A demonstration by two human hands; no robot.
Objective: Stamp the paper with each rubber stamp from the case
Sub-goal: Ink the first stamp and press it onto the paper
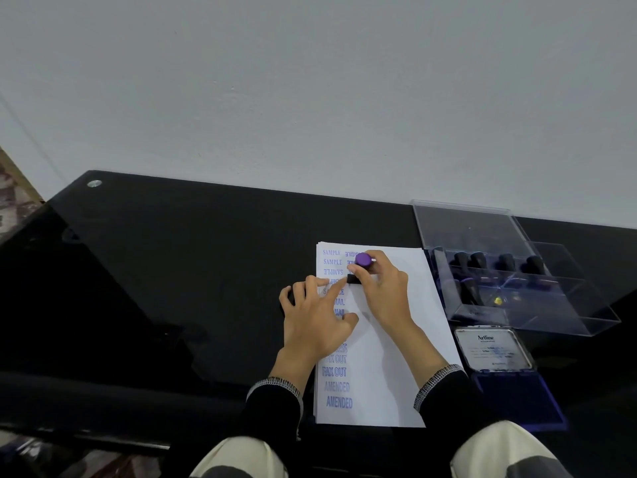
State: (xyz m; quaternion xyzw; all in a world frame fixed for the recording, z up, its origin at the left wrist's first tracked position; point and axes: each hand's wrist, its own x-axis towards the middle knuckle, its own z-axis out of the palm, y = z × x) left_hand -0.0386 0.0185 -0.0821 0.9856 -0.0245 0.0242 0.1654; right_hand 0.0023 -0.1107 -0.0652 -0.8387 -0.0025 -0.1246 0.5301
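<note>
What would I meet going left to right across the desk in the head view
left hand → stamp held by right hand → clear case of stamps

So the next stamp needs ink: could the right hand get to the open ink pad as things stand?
Probably yes: the ink pad lies open beside the right hand, nothing between, though it holds a stamp.

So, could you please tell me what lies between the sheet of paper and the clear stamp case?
In the head view, only a narrow strip of bare black table separates the paper from the stamp case; nothing sits in that gap.
</note>
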